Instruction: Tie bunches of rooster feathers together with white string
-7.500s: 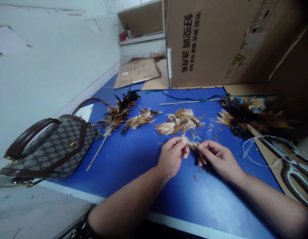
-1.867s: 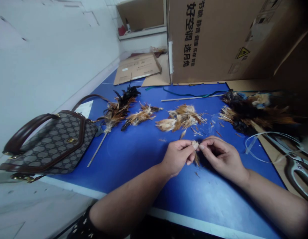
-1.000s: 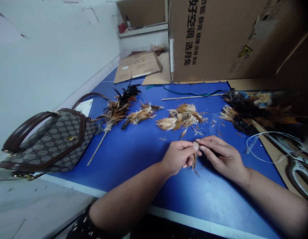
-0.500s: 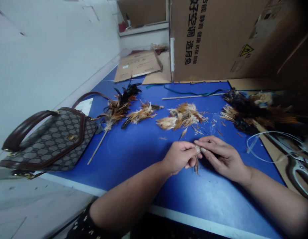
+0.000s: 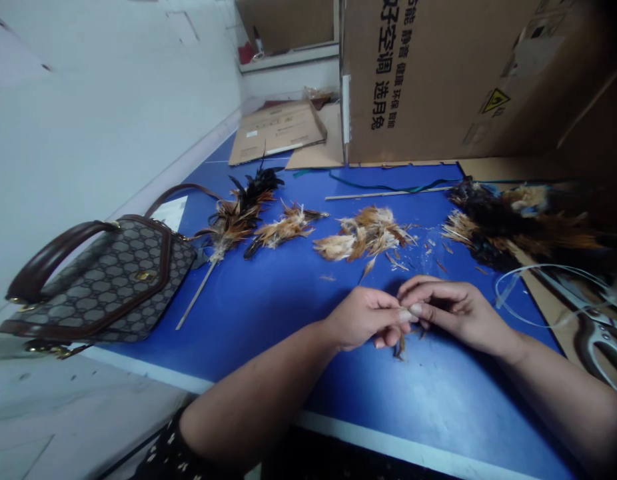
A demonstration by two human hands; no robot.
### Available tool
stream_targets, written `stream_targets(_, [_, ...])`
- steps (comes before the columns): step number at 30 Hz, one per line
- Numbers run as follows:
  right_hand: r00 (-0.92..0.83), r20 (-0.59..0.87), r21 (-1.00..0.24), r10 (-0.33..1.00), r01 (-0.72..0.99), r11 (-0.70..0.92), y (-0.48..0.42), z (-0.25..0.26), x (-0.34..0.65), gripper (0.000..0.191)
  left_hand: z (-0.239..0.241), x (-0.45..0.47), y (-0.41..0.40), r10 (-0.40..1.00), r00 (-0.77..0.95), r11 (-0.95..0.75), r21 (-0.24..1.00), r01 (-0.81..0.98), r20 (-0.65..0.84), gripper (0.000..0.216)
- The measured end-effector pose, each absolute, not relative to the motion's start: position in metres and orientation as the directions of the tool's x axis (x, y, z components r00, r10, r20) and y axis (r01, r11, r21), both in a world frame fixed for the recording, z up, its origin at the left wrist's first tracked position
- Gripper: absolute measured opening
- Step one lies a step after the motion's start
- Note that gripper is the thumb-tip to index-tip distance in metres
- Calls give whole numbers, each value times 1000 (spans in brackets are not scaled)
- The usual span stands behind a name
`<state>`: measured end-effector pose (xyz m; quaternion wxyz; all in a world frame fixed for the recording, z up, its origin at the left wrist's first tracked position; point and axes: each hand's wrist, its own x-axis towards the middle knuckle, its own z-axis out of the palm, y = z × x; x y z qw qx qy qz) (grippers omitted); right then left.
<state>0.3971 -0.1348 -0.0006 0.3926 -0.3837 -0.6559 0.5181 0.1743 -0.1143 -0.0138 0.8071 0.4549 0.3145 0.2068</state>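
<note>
- Since half a second ago, both hands have drawn nearer the body and the feather bundle [image 5: 400, 343] hangs lower.
- Left hand [image 5: 363, 323] pinches the bundle's top; its tip touches the blue table [image 5: 268, 300].
- Right hand [image 5: 453, 310] is pinched on the same top, fingertips meeting the left's.
- Open room lies left of the hands; the table's edge is near, below them.
- Scissors [image 5: 596, 333] lie far right.
</note>
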Motion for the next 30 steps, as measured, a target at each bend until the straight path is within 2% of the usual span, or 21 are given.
stream_targets(3, [-430, 71, -992, 900, 64, 109, -133, 4, 398, 21, -15, 176, -116, 591, 721, 567, 822, -51, -363, 45])
stream_targets(7, [-398, 102, -987, 912, 72, 141, -136, 3, 393, 24, -13, 177, -117, 614, 700, 575, 815, -80, -365, 45])
stream_targets(9, [-327, 167, -973, 930, 100, 210, -138, -1, 388, 19, -11, 177, -116, 643, 687, 553, 826, -111, -338, 45])
stream_targets(12, [-159, 346, -899, 925, 227, 376, -141, -6, 382, 11, -8, 176, -114, 695, 649, 525, 836, -163, -309, 45])
stream_targets(14, [-113, 470, -821, 875, 308, 480, -142, -8, 378, 16, -8, 176, -113, 719, 625, 515, 836, -187, -303, 45])
stream_targets(16, [-139, 546, -754, 826, 348, 557, -143, -8, 376, 24, -9, 176, -113, 744, 599, 503, 839, -208, -298, 45])
stream_targets(19, [-199, 583, -695, 788, 380, 611, -142, -8, 375, 32, -11, 177, -113, 771, 565, 481, 850, -215, -293, 44])
stream_targets(25, [-285, 628, -614, 724, 390, 686, -141, -12, 375, 43, -11, 177, -116, 792, 527, 443, 884, -148, -309, 45])
stream_targets(30, [-302, 631, -598, 715, 397, 696, -142, -16, 376, 44, -10, 178, -118, 809, 500, 420, 899, -125, -309, 45])
